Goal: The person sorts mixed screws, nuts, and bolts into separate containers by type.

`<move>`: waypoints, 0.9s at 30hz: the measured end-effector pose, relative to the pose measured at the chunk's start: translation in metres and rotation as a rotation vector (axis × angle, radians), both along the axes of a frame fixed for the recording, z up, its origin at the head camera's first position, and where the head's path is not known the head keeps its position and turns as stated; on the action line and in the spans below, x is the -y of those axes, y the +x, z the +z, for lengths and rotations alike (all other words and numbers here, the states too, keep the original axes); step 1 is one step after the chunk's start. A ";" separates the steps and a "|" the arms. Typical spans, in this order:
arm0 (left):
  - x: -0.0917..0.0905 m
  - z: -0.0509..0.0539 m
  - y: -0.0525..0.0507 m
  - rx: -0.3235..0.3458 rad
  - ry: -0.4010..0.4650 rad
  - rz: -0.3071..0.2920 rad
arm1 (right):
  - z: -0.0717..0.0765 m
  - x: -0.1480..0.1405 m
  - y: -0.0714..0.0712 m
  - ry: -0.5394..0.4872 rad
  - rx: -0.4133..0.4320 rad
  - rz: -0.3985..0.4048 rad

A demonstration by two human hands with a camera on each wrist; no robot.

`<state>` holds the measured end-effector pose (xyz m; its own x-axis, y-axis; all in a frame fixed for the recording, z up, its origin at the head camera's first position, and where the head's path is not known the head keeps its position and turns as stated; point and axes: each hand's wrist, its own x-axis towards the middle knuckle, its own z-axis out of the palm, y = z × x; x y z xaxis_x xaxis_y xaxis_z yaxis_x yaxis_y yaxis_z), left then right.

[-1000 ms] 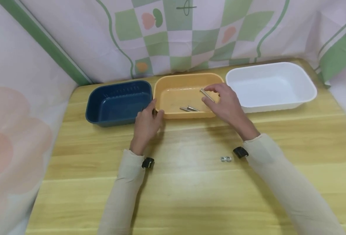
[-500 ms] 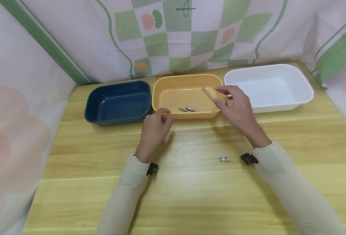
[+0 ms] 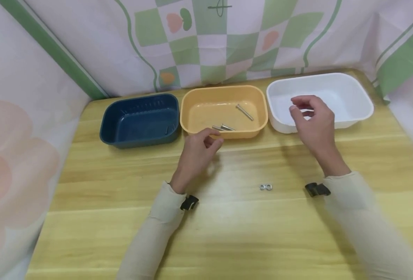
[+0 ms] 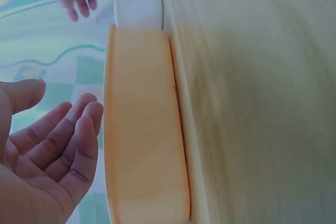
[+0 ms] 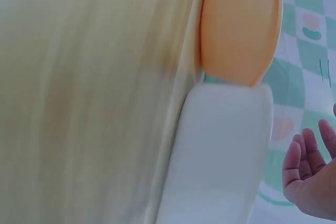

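My left hand [image 3: 198, 155] hovers at the front rim of the yellow tray [image 3: 224, 134], fingers loosely bent and thumb apart. The left wrist view shows nothing in that hand [image 4: 52, 156]. Over the near side of the white tray [image 3: 360, 112] is my right hand [image 3: 316, 124]; its fingers curve loosely and hold nothing in the right wrist view. One long silver bolt [image 3: 245, 112] lies slanted on the yellow tray's floor. Two more bolts [image 3: 224, 127] lie by its front wall, partly hidden. On the table rest two silver nuts [image 3: 265, 187], side by side.
A dark blue tray [image 3: 104, 132] stands left of the yellow one, with small thin screw-like pieces [image 3: 167, 130] in its right front corner. The trays line the back of the wooden table [image 3: 227, 241], before a patterned cloth [image 3: 213, 54].
The right hand has let go of a bolt, which now lies in the yellow tray, and moved right over the white tray. The left hand has shifted right from the blue tray's edge.
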<state>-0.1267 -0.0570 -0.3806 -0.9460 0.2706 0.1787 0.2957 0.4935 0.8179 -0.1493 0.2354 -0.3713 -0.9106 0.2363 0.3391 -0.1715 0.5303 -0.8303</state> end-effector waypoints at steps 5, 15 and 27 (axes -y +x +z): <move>-0.006 0.007 -0.004 0.033 -0.037 -0.068 | -0.003 -0.019 0.002 -0.006 -0.007 -0.066; -0.029 0.005 0.004 -0.062 -0.309 -0.246 | 0.003 -0.071 0.004 -0.100 0.060 -0.263; -0.047 0.000 0.029 -0.041 -0.417 -0.371 | -0.012 -0.108 0.008 -0.158 0.076 -0.467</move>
<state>-0.0972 -0.0102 -0.3805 -0.7682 0.6400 0.0194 0.5386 0.6295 0.5600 -0.1417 0.3430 -0.3831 -0.7159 0.6679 0.2032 0.1182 0.4028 -0.9076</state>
